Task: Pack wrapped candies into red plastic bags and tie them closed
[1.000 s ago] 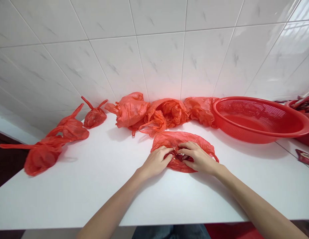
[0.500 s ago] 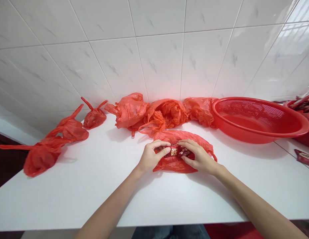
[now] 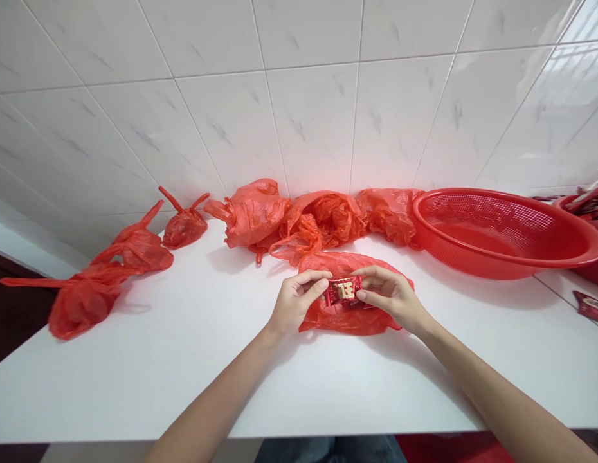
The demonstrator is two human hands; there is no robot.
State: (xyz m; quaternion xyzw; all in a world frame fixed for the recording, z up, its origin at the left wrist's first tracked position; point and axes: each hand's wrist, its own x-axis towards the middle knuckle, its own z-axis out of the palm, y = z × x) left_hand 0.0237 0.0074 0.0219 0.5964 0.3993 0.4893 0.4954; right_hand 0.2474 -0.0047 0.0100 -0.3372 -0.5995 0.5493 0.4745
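Observation:
A small red candy packet (image 3: 346,290) with gold lettering is stretched between my two hands, above a red plastic bag (image 3: 323,320) that lies flattened on the white table. My left hand (image 3: 298,297) pinches the packet's left end between thumb and fingers. At the other end, my right hand (image 3: 389,297) grips it the same way. Beneath the packet a bit of dark red wrapper shows, partly hidden by the packet and my fingers.
Along the tiled wall stand several filled red bags (image 3: 254,215). Small knotted bags (image 3: 84,302) line the left side. A red plastic basket (image 3: 501,257) is at the right, with another container behind it. A dark red packet (image 3: 591,305) lies near the right edge.
The candy packet has come into clear view, its lettering now facing up between both hands. My right hand has shifted and now pinches its right end.

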